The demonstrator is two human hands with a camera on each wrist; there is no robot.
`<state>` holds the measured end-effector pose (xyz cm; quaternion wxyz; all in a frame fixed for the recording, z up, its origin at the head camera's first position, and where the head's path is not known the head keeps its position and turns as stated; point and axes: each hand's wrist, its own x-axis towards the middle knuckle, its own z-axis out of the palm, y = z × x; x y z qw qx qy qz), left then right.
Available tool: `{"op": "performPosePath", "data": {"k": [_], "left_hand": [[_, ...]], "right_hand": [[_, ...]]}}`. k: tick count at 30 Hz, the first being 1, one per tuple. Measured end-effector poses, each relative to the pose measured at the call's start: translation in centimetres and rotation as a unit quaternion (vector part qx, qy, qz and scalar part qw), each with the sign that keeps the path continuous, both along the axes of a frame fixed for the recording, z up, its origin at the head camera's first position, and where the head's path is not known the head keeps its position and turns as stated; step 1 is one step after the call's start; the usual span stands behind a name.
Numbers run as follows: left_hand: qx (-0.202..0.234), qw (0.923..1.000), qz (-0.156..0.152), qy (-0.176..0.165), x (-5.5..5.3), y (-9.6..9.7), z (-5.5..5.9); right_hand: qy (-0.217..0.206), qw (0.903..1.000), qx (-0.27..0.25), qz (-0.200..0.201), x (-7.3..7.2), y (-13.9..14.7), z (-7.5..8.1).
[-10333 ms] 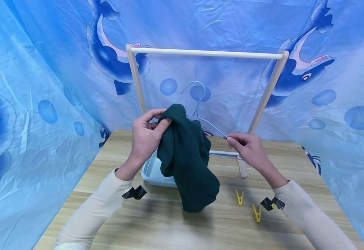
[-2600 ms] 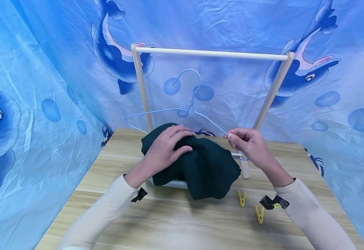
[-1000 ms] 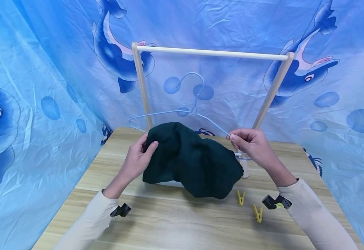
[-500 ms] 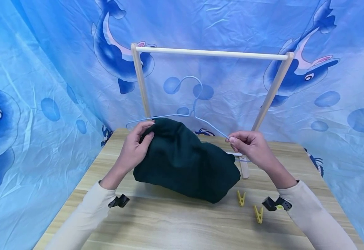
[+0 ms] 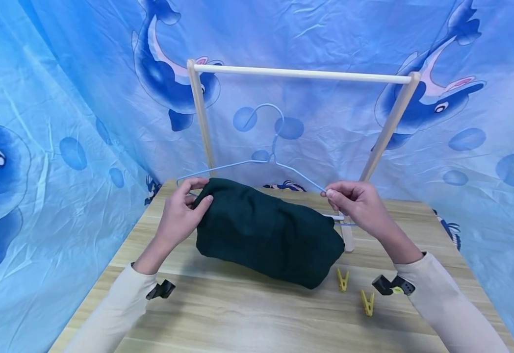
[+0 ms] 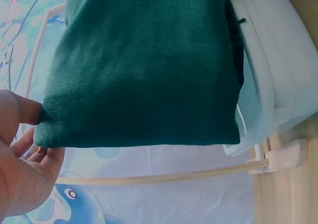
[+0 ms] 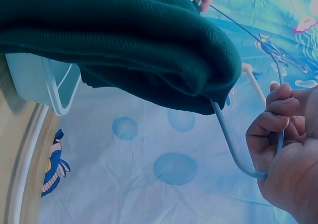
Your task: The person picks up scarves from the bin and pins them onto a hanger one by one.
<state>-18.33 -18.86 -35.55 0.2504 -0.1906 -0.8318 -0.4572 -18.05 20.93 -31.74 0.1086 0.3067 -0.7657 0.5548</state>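
A dark green cloth (image 5: pixel 266 230) is draped over the lower bar of a light blue wire hanger (image 5: pixel 298 172). My left hand (image 5: pixel 175 211) pinches the cloth's upper left corner between thumb and fingers; the left wrist view shows that corner (image 6: pixel 49 132) close up. At the other end, my right hand (image 5: pixel 358 206) grips the hanger's right corner. In the right wrist view the bar (image 7: pixel 228 139) comes out of the folded cloth and bends into my curled fingers. The hanger's hook points up, below the rack's rail. Most of the lower bar is hidden by the cloth.
Behind the hanger stands a wooden rack with a white rail (image 5: pixel 301 73). Two yellow clothespins (image 5: pixel 343 280) lie on the table at right. A pale blue basin (image 6: pixel 268 75) sits under the cloth, hidden in the head view. A blue dolphin-print curtain surrounds the table.
The cloth, earlier bunched in my left hand, now lies spread across the hanger. My left hand has drawn its corner leftward. My right hand has kept its grip on the hanger.
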Motion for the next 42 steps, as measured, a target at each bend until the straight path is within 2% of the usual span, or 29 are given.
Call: {"op": "performPosePath", "data": {"k": [5, 8, 12, 14, 16, 18, 22, 25, 27, 30, 31, 32, 33, 35, 38, 40, 42], "left_hand": [[0.006, 0.9999, 0.013, -0.004, 0.2, -0.3, -0.5], [-0.004, 0.9993, 0.036, 0.006, 0.4, -0.2, -0.8], [-0.045, 0.9932, 0.085, 0.065, 0.6, 0.4, -1.1], [-0.060, 0.9879, 0.089, 0.111, 0.7, 1.0, -1.1], [-0.071, 0.9835, 0.065, 0.153, 0.7, 1.9, -1.1], [-0.082, 0.9796, 0.014, 0.183, 0.6, 3.1, -0.9], [-0.124, 0.9672, -0.095, 0.200, 0.3, 6.2, -0.2], [-0.184, 0.9526, -0.158, 0.183, -0.2, 8.5, 0.7], [-0.247, 0.9386, -0.187, 0.152, -0.7, 9.9, 1.3], [-0.343, 0.9101, -0.210, 0.099, -1.7, 11.5, 2.1], [-0.363, 0.9027, -0.214, 0.088, -2.0, 11.8, 2.2], [-0.372, 0.8985, -0.217, 0.085, -2.3, 12.0, 2.2], [-0.369, 0.8988, -0.220, 0.087, -2.6, 12.2, 2.1], [-0.339, 0.9069, -0.226, 0.107, -3.0, 12.3, 1.8], [-0.257, 0.9294, -0.232, 0.128, -3.2, 12.1, 1.1], [-0.201, 0.9470, -0.221, 0.118, -3.2, 12.0, 0.7], [-0.143, 0.9652, -0.200, 0.089, -3.2, 12.0, 0.6]], "right_hand": [[0.005, 0.9999, 0.005, -0.011, 0.0, 0.0, 0.1], [0.006, 0.9998, 0.012, -0.014, 0.0, 0.0, 0.1], [0.004, 0.9997, 0.021, -0.014, 0.0, 0.0, 0.1], [0.004, 0.9996, 0.023, -0.015, 0.0, -0.1, 0.1], [0.005, 0.9996, 0.021, -0.016, -0.1, -0.1, 0.1], [0.006, 0.9997, 0.019, -0.017, -0.1, -0.1, 0.0], [0.008, 0.9997, 0.014, -0.017, -0.2, -0.1, 0.0], [0.006, 0.9998, 0.012, -0.016, -0.3, -0.1, -0.1], [0.006, 0.9998, 0.011, -0.016, -0.3, -0.1, -0.1], [0.008, 0.9999, 0.003, -0.010, -0.2, -0.3, -0.2], [0.008, 0.9999, 0.001, -0.009, -0.2, -0.4, -0.2], [0.009, 0.9999, -0.001, -0.006, -0.1, -0.4, -0.3], [0.008, 1.0000, -0.004, -0.003, -0.1, -0.5, -0.3], [0.006, 1.0000, -0.004, 0.000, 0.0, -0.5, -0.4], [0.002, 1.0000, 0.002, -0.001, 0.2, -0.5, -0.5], [0.001, 1.0000, 0.007, -0.003, 0.2, -0.4, -0.6], [0.001, 0.9999, 0.010, -0.001, 0.2, -0.4, -0.6]]}}
